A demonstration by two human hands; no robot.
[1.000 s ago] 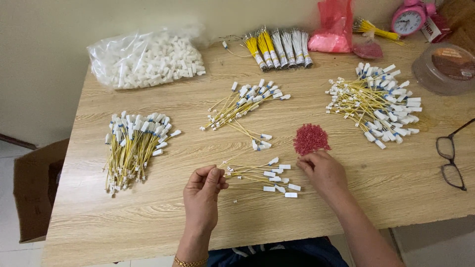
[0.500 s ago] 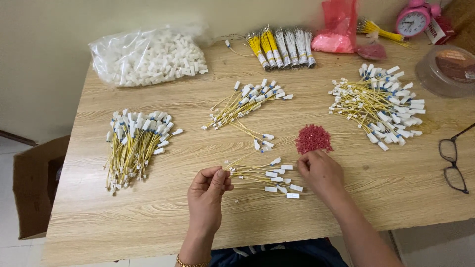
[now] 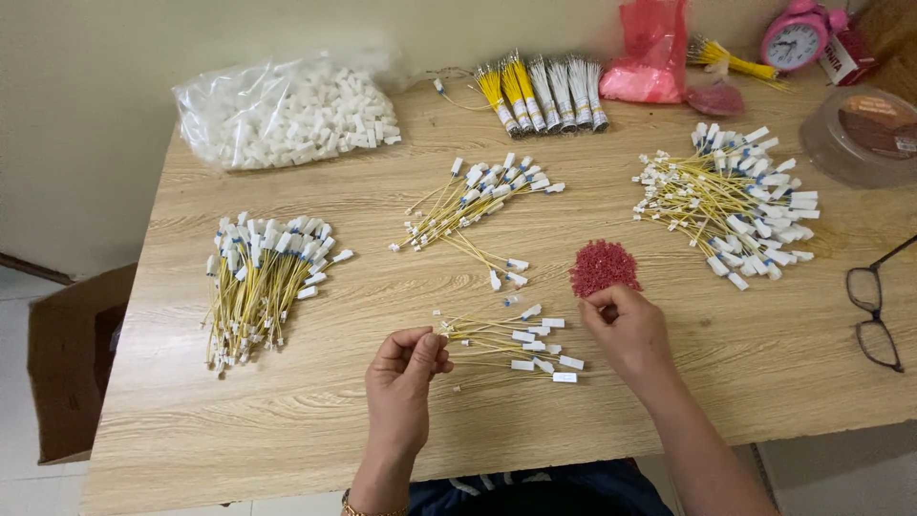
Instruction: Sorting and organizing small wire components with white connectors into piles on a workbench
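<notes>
- The left hand [image 3: 406, 377] rests low on the wooden table [image 3: 287, 430], its thumb and fingers pinched together on the near end of a thin yellow wire from the small fan of wires [image 3: 511, 344].
- The right hand [image 3: 626, 330] lies to the right of that fan, fingers curled shut; its fingertips sit at the near edge of the red pile [image 3: 604, 268] of tiny pieces, and whether they grip one I cannot tell.
- The small fan of wires, yellow with white end blocks, lies flat between the two hands.
- To the left, a large bundle [image 3: 260, 282] of the same wires lies well apart from the hands.
- Further in, a middle bunch [image 3: 478, 201] spreads diagonally, and a bigger heap [image 3: 735, 205] lies at the right.
- Black glasses [image 3: 874, 311] rest at the right edge.
- At the far side stand a clear bag of white blocks [image 3: 287, 115], tied bunches [image 3: 544, 91], a pink bag [image 3: 650, 57], a pink clock [image 3: 795, 38] and a round lidded tub [image 3: 864, 134].
</notes>
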